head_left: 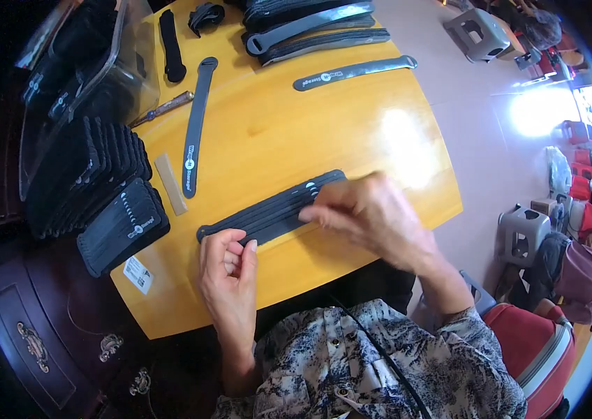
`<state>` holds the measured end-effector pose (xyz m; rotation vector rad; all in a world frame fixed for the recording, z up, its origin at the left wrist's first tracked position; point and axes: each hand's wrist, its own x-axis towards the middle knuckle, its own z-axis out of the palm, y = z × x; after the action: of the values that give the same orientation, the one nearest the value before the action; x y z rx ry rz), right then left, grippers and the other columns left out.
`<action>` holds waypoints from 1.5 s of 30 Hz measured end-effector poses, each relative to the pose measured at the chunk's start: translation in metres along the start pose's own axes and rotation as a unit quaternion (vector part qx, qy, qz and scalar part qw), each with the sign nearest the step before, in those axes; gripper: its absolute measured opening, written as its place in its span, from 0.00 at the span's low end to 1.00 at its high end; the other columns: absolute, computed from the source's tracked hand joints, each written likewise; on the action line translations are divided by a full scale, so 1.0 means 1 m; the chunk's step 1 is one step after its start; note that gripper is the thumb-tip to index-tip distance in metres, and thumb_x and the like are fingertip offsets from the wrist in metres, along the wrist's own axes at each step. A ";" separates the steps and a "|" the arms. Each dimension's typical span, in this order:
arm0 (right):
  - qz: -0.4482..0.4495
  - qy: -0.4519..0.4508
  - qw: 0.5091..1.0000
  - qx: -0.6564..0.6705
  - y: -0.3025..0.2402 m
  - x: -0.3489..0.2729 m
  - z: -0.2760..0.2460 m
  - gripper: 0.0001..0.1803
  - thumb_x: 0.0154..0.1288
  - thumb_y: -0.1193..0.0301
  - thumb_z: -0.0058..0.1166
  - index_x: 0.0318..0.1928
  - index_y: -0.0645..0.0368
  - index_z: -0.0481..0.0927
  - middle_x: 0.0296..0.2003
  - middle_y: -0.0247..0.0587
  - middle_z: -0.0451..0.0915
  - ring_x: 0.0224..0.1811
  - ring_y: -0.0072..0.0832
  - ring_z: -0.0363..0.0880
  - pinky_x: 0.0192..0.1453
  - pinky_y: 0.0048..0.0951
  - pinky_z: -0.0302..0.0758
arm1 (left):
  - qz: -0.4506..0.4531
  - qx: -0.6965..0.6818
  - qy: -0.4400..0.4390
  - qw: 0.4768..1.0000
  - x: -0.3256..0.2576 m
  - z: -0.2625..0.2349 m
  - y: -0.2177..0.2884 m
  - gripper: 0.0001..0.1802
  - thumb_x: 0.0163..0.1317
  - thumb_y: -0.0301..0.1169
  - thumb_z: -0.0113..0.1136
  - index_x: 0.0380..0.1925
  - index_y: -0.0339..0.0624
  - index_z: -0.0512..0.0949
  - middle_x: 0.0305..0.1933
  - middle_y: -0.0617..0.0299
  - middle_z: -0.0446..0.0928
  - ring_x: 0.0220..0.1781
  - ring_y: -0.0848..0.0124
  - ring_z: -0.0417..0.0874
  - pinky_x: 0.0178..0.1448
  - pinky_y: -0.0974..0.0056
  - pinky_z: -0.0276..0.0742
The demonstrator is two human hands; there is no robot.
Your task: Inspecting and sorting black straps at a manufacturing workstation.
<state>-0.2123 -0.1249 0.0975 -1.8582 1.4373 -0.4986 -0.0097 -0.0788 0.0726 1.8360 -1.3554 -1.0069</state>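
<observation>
A person seated at a yellow wooden table (289, 133) works on a small stack of flat black straps (268, 209) lying straight in front of them, close to the table's near edge. The stack's long axis runs slantwise, from low on the person's left up and away to the right. The left hand (230, 269) sits at the stack's near left end, fingers curled inward with the fingertips pinching or pressing that end. The right hand (369, 213) lies over the far right end, fingers stretched leftward along the top of the stack and pressing on it; it is slightly blurred, so whether it grips or only rests flat is unclear. Both hands touch the stack, one at each end, so neither is clearly nearer. Further left, well apart from the hands, a single grey strap (195, 129) lies nearly lengthwise away from the person, with a small tan wooden block (170, 183) just beside it. At the left table edge stand bundled black straps (90, 178). Another grey strap (355, 72) lies across the far side, below a heap of more straps (310, 28).
</observation>
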 end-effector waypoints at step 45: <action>0.189 0.117 0.846 0.485 0.027 -0.062 0.012 0.06 0.62 0.75 0.59 0.38 0.62 0.77 0.28 0.37 0.80 0.24 0.17 0.78 0.23 0.14 0.77 | -0.104 -0.237 -0.100 0.961 -0.051 -0.031 -0.034 0.10 0.62 0.19 0.57 0.44 0.33 0.76 0.33 0.65 0.76 0.30 0.80 0.77 0.33 0.77 0.72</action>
<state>-0.2410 -0.0658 0.0770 -0.7024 1.2759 -1.0339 0.0245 -0.0189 0.0704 1.5584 -0.9277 -1.5152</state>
